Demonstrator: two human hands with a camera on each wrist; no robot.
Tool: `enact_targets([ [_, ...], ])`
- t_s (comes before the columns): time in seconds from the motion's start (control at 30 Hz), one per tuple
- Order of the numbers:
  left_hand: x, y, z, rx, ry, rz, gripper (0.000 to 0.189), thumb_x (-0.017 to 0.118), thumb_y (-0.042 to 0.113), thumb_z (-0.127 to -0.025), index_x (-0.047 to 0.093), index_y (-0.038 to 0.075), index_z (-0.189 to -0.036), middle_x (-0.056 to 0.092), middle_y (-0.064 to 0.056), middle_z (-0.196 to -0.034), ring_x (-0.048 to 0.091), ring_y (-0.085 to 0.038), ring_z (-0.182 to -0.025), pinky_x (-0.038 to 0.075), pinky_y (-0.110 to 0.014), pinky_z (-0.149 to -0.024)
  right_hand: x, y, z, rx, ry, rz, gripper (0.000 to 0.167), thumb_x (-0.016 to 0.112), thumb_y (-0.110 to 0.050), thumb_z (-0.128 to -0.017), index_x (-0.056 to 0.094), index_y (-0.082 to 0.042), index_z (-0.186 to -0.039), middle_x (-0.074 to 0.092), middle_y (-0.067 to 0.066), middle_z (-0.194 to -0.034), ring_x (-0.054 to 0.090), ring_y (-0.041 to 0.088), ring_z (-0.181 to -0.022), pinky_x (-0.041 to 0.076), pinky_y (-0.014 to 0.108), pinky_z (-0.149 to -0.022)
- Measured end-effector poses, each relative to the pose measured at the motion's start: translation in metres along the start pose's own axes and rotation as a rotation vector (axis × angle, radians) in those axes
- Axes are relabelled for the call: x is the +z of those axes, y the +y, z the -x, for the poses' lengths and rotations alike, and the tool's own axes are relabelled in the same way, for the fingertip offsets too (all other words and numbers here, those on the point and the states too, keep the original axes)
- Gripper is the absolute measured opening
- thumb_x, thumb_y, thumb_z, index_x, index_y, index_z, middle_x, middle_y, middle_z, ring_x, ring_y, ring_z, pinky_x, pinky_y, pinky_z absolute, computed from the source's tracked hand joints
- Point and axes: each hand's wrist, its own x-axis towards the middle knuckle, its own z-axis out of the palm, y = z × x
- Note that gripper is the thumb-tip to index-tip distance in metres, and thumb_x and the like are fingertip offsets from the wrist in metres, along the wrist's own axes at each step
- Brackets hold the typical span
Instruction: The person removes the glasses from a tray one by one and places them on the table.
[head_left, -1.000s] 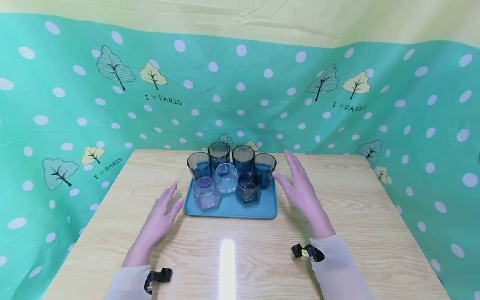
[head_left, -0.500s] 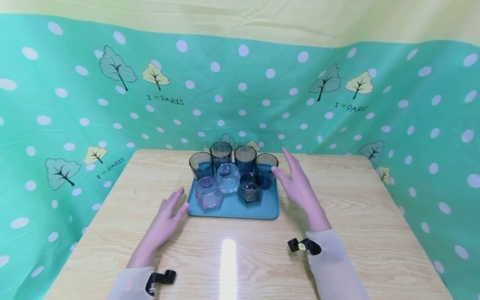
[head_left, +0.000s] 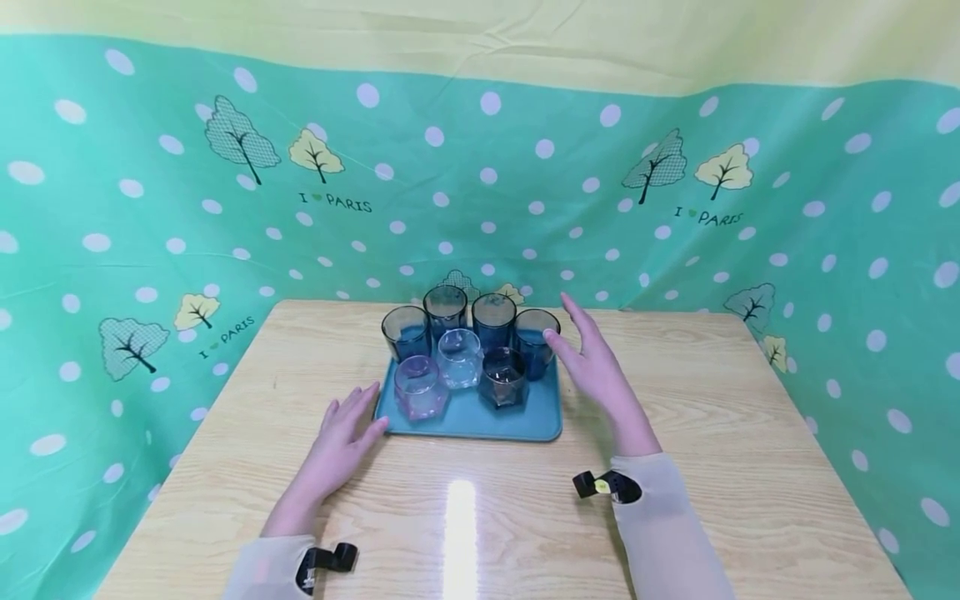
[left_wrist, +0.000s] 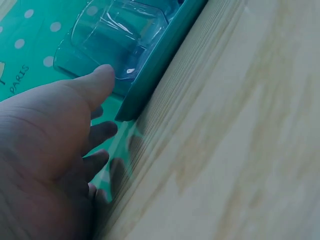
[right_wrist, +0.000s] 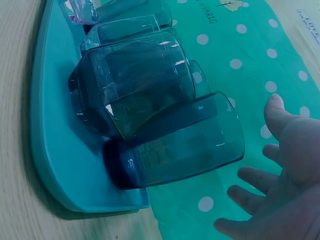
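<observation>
A blue tray [head_left: 468, 423] carries several drinking glasses near the back of the table. In front stand a purplish faceted glass [head_left: 420, 392] and a dark faceted glass [head_left: 503, 380]; a clear glass [head_left: 460, 360] is between and behind them. Tall blue-grey glasses form the back row. My left hand [head_left: 337, 446] is beside the tray's front left corner, fingers spread, thumb tip right at the rim. At the other side my right hand [head_left: 598, 375] is held with fingers apart around the right end, its thumb overlapping the rightmost tall glass [head_left: 536, 348] in the head view. Neither hand grips anything.
The tray stands on a pale wooden table [head_left: 675, 433], its back edge just beyond the tall glasses. A green dotted curtain [head_left: 540, 200] hangs behind and along both sides. Each wrist wears a small black camera [head_left: 333, 558] on a strap.
My left hand has moved right and in toward the tray's left corner. The right hand has shifted slightly left, closer to the rightmost tall glass. Glasses and tray keep their arrangement.
</observation>
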Motion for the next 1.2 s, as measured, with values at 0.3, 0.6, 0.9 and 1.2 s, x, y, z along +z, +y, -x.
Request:
enact_targets([
  [0.3,0.003,0.001,0.0,0.028,0.008,-0.043,0.072,0.067,0.036,-0.113,0.038,0.004,-0.171,0.045,-0.021,-0.17,0.025,-0.049,-0.163,0.001,-0.067,-0.133,0.005,0.005,-0.002,-0.017,-0.048,-0.09,0.075,0.06,-0.042,-0.116,0.02,-0.026,-0.179,0.025,0.01,-0.182,0.029,0.044,-0.163,0.026,0.063,-0.132],
  [0.6,0.004,0.001,0.0,0.045,0.016,-0.073,0.073,0.073,0.033,-0.11,0.043,0.001,-0.167,0.049,-0.022,-0.167,0.027,-0.05,-0.162,0.003,-0.069,-0.133,0.011,0.01,-0.005,-0.029,-0.066,-0.123,0.077,0.064,-0.038,-0.114,0.023,-0.026,-0.178,0.026,0.011,-0.181,0.033,0.044,-0.162,0.032,0.065,-0.129],
  [0.9,0.004,0.005,0.001,0.05,0.019,-0.082,0.071,0.074,0.032,-0.109,0.046,-0.001,-0.165,0.051,-0.023,-0.166,0.029,-0.05,-0.162,0.004,-0.069,-0.132,0.018,0.01,-0.004,-0.004,-0.074,-0.15,0.08,0.069,-0.033,-0.112,0.024,-0.024,-0.178,0.021,0.008,-0.183,0.033,0.045,-0.161,0.035,0.06,-0.129],
  [1.2,0.005,0.003,0.0,0.046,0.02,-0.097,0.071,0.074,0.032,-0.109,0.046,-0.001,-0.165,0.051,-0.023,-0.166,0.029,-0.049,-0.162,0.004,-0.068,-0.133,0.021,0.014,-0.005,0.028,-0.069,-0.194,0.083,0.073,-0.033,-0.11,0.024,-0.028,-0.178,0.027,0.007,-0.181,0.038,0.044,-0.159,0.039,0.056,-0.128],
])
